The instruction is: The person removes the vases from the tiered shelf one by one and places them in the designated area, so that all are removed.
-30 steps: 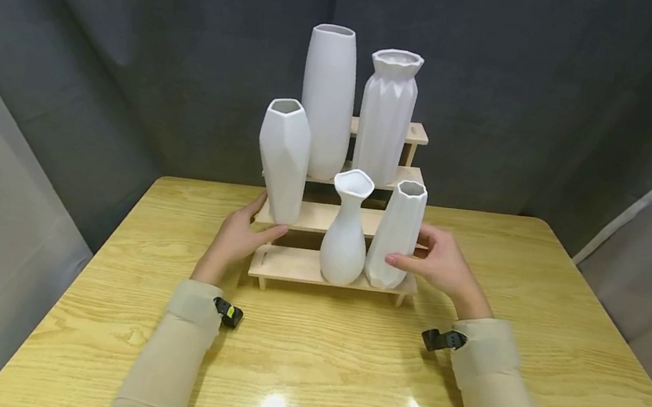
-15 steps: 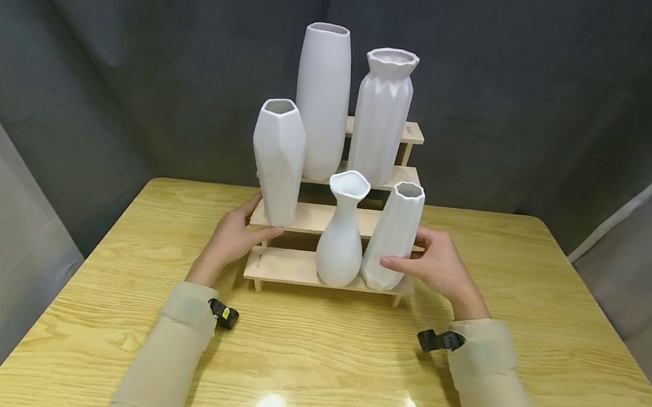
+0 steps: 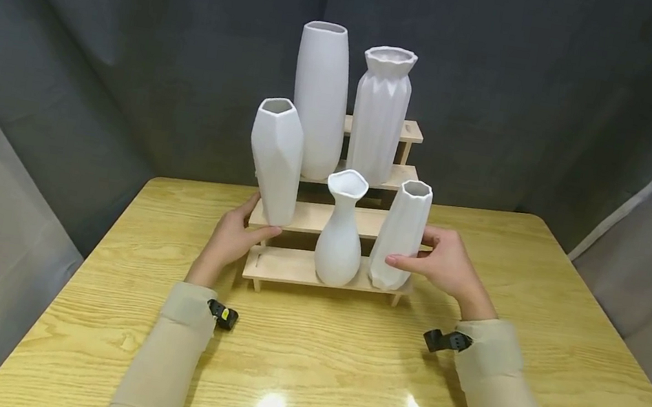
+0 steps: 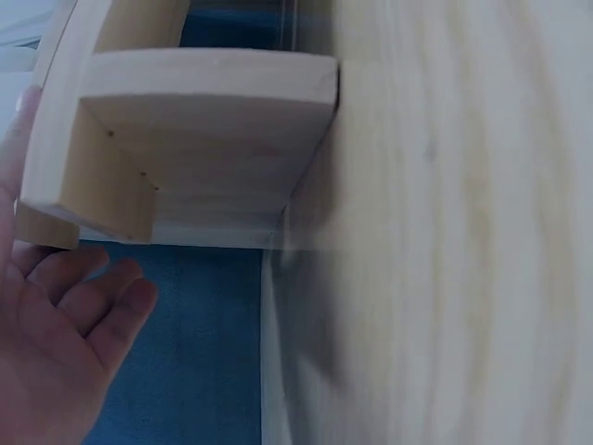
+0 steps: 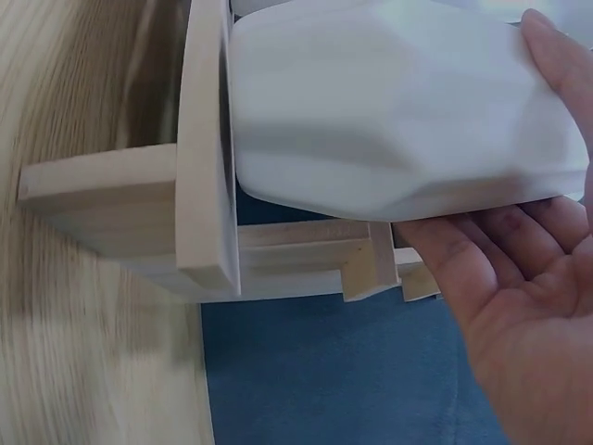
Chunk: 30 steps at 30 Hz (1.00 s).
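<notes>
In the head view my right hand [image 3: 447, 268] holds a small white ribbed vase [image 3: 402, 231] on the right of the lowest step, thumb in front and fingers behind. The right wrist view shows this vase [image 5: 371, 111] between the thumb and curled fingers. My left hand [image 3: 231, 239] grips the left end of a tiered wooden stand [image 3: 286, 265], its thumb near the base of a white faceted vase [image 3: 277, 162]. A white round-bellied vase [image 3: 338, 250] with a wavy mouth stands near the middle of the lowest step.
Behind, a tall smooth white vase [image 3: 321, 102] and a pleated white vase [image 3: 378, 120] stand on a higher step. The stand rests on a wood-grain table [image 3: 329, 357] before a dark grey curtain [image 3: 134, 51].
Over the last half second my right hand and the ribbed vase have shifted right, widening the gap to the round-bellied vase. My left hand keeps its place on the stand.
</notes>
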Each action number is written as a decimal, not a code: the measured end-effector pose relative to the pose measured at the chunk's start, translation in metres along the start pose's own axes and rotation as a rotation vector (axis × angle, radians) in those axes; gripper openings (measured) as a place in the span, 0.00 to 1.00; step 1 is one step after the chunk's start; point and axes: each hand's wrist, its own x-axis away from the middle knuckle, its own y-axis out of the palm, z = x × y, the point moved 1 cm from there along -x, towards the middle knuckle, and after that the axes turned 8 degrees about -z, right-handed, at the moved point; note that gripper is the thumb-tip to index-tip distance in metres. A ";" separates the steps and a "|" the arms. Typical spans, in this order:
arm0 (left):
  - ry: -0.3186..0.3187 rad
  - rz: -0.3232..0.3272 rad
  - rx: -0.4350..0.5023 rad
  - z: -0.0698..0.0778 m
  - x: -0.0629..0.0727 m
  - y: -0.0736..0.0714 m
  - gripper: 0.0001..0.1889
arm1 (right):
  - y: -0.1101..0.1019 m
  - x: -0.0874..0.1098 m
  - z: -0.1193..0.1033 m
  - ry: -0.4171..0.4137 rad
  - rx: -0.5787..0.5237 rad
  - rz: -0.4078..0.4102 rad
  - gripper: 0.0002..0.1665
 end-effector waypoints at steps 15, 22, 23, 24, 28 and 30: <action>0.006 -0.016 0.012 0.004 0.002 -0.002 0.57 | -0.017 0.008 -0.002 0.034 0.051 0.031 0.32; 0.005 -0.023 0.028 0.005 0.003 -0.001 0.55 | -0.023 0.016 -0.002 0.038 0.053 0.047 0.32; 0.006 -0.024 0.029 0.005 0.004 -0.001 0.55 | -0.024 0.017 -0.001 0.035 0.053 0.049 0.32; 0.008 -0.024 0.030 0.005 0.004 -0.001 0.55 | -0.025 0.018 -0.001 0.034 0.053 0.054 0.31; 0.009 -0.029 0.034 0.004 0.004 0.000 0.55 | -0.030 0.023 0.002 0.043 0.059 0.083 0.32; 0.009 -0.030 0.037 0.003 0.004 0.000 0.55 | -0.033 0.026 0.003 0.050 0.063 0.098 0.32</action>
